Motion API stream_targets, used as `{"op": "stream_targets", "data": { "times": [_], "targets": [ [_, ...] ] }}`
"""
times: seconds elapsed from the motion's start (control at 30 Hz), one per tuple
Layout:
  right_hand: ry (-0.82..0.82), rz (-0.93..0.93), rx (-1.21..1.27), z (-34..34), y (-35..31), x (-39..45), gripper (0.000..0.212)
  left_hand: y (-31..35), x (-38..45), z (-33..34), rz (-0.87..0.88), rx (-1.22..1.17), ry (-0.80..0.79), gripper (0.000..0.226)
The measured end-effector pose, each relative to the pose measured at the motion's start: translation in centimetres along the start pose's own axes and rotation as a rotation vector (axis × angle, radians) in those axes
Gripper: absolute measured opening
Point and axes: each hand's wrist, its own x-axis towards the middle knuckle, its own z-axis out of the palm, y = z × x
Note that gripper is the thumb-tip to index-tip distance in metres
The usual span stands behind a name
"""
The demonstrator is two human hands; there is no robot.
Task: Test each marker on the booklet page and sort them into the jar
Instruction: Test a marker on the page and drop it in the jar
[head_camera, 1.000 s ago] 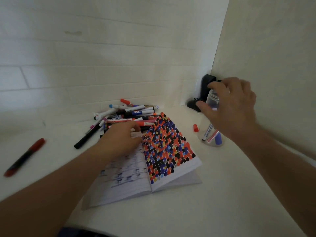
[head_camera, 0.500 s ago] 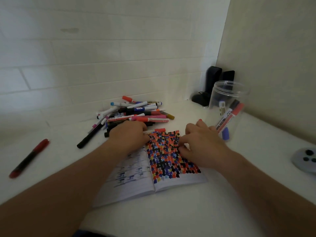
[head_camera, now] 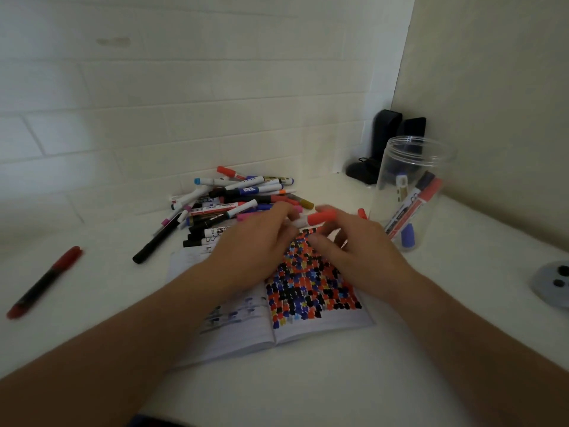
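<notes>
An open booklet (head_camera: 311,291) lies on the white table, its right page covered in coloured dots. A white marker with a red cap (head_camera: 317,217) is held above the page's far edge. My left hand (head_camera: 255,245) grips its white barrel, and my right hand (head_camera: 354,245) has its fingers on the red cap. A pile of markers (head_camera: 234,198) lies just behind the booklet. The clear plastic jar (head_camera: 409,155) stands at the right with several markers leaning inside it.
A red-and-black marker (head_camera: 46,280) lies alone at the far left. Black objects (head_camera: 385,143) stand in the corner behind the jar. A grey round thing (head_camera: 554,285) sits at the right edge. Walls close the table at the back and right.
My right hand left the jar, came down onto the booklet and then rose to the red cap. My left hand lifted the red-capped marker off the table.
</notes>
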Motion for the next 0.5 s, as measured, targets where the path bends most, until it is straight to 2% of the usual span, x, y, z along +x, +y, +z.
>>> {"op": "stream_targets", "data": {
  "times": [0.1, 0.2, 0.27, 0.33, 0.43, 0.5],
  "targets": [
    [0.143, -0.192, 0.116, 0.1, -0.8, -0.1, 0.036, 0.8, -1.4, 0.3, 0.084, -0.255, -0.113, 0.017],
    [0.261, -0.280, 0.106, -0.2, -1.8, -0.3, 0.026, 0.2, -2.0, 0.8, -0.041, -0.418, -0.120, 0.020],
    [0.190, -0.235, 0.042, -0.4, -2.3, -0.5, 0.031, -0.3, -2.3, 0.6, -0.186, -0.674, -0.072, 0.017],
    [0.024, -0.191, -0.086, -0.1, -2.2, -0.7, 0.035, -0.5, -2.4, 0.1, -0.227, -0.798, -0.021, 0.022],
    [-0.196, -0.165, -0.264, 0.7, -1.7, -0.8, 0.037, -0.5, -2.8, 0.0, -0.189, -0.828, -0.046, 0.036],
    [-0.251, -0.174, -0.306, 1.0, -1.5, -1.0, 0.036, -0.4, -3.0, 0.4, -0.143, -0.726, -0.096, 0.023]
  ]
}}
